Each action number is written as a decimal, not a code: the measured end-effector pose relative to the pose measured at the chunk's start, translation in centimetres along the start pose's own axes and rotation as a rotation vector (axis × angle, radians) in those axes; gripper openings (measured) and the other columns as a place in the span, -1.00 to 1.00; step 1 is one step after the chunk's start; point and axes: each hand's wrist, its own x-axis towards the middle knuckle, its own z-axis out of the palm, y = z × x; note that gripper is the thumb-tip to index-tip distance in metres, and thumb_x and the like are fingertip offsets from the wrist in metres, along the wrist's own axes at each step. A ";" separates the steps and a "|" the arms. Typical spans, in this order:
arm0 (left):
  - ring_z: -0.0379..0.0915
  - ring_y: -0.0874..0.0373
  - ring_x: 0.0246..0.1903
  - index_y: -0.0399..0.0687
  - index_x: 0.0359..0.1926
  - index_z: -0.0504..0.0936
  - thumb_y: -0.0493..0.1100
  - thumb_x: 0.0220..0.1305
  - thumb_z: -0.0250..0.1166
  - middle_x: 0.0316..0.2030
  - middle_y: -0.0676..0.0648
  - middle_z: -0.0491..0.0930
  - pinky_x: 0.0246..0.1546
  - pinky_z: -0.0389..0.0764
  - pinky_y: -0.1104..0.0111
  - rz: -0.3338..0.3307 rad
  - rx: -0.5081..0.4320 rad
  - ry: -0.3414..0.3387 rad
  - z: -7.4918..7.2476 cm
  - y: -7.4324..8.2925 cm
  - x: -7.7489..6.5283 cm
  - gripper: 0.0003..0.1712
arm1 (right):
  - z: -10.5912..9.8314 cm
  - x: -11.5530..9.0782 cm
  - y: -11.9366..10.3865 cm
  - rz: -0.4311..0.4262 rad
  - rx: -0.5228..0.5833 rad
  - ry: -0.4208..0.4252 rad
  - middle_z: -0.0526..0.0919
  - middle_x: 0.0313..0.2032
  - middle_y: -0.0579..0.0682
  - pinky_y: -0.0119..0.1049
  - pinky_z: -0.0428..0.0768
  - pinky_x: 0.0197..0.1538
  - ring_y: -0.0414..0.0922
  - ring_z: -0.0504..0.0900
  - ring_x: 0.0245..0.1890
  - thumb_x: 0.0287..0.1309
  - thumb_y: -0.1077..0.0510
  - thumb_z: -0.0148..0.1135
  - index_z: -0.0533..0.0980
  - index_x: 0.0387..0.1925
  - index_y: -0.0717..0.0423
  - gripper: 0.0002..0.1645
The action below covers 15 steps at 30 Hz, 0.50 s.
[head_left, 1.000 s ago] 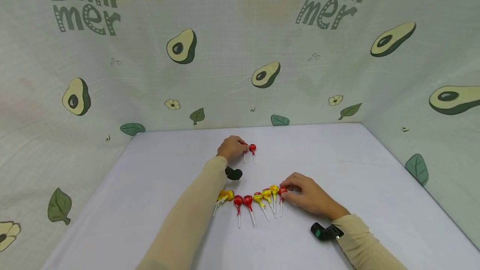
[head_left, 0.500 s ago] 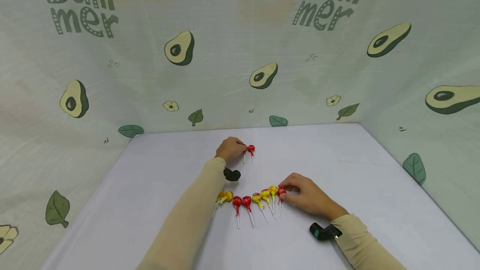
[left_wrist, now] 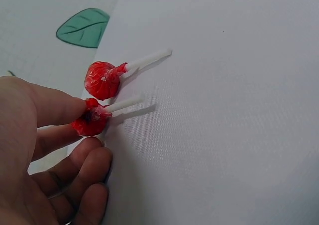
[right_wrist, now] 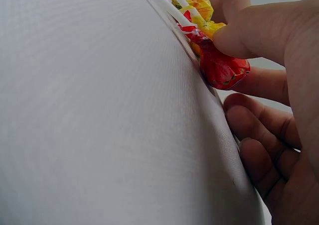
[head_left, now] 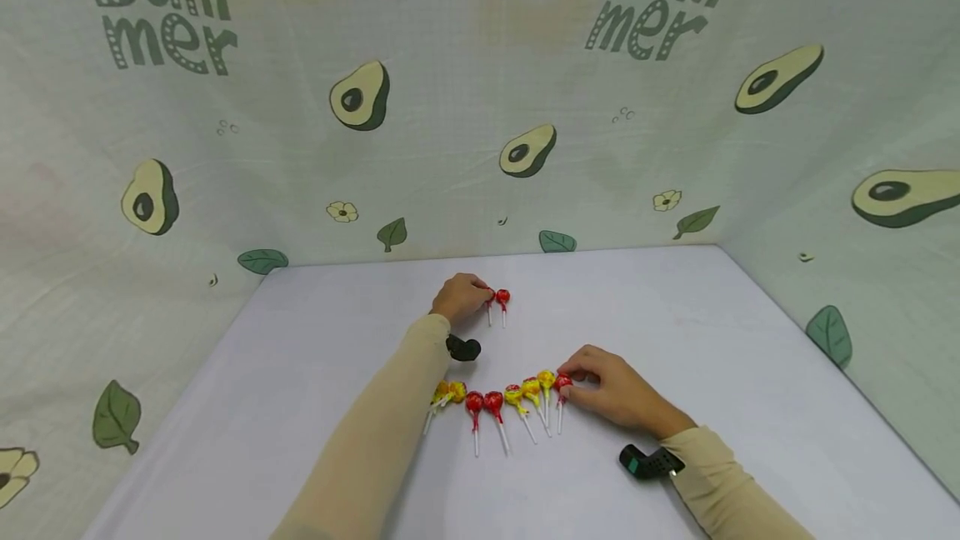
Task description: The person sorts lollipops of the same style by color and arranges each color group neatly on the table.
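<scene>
At the far part of the table, my left hand [head_left: 460, 298] pinches a red-wrapped lollipop [left_wrist: 90, 119] by its head between thumb and finger. A second red lollipop [head_left: 503, 297] lies right beside it, its white stick pointing toward me. Nearer to me, my right hand [head_left: 611, 386] pinches another red lollipop [right_wrist: 224, 70] at the right end of a curved row. In that row are yellow lollipops [head_left: 531, 387] and two red lollipops [head_left: 483, 403] in the middle. My left forearm hides part of the row's left end.
A white cloth-covered table [head_left: 600, 298] spreads under everything. Behind and at the sides hangs a pale cloth [head_left: 442, 90] printed with avocados and leaves. Black wrist devices sit on both arms, one a black strap [head_left: 651, 462] near the right cuff.
Both hands stay almost in place on their lollipops. The lollipop in my left hand tilts very slightly, and the head view has shifted a little.
</scene>
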 end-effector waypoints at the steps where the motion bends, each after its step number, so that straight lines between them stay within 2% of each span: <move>1: 0.48 0.00 -0.06 -0.01 -0.09 0.74 0.03 0.35 0.29 -0.10 -0.05 0.63 0.04 0.47 0.06 -0.001 -0.008 -0.001 0.0 0.0 0.0 -0.72 | 0.0 0.0 0.0 -0.001 0.001 0.002 0.57 -0.16 -0.31 -0.30 0.52 -0.08 -0.24 0.52 -0.18 0.23 -0.03 0.40 0.65 -0.09 -0.19 -0.78; 15: 0.46 0.02 -0.14 -0.03 -0.01 0.71 0.01 0.37 0.28 -0.16 -0.03 0.60 -0.04 0.50 0.14 -0.014 -0.073 -0.044 -0.1 -0.5 0.7 -0.70 | 0.0 -0.1 0.1 -0.021 0.001 0.004 0.57 -0.16 -0.32 -0.31 0.52 -0.07 -0.26 0.53 -0.18 0.22 -0.05 0.41 0.65 -0.08 -0.19 -0.76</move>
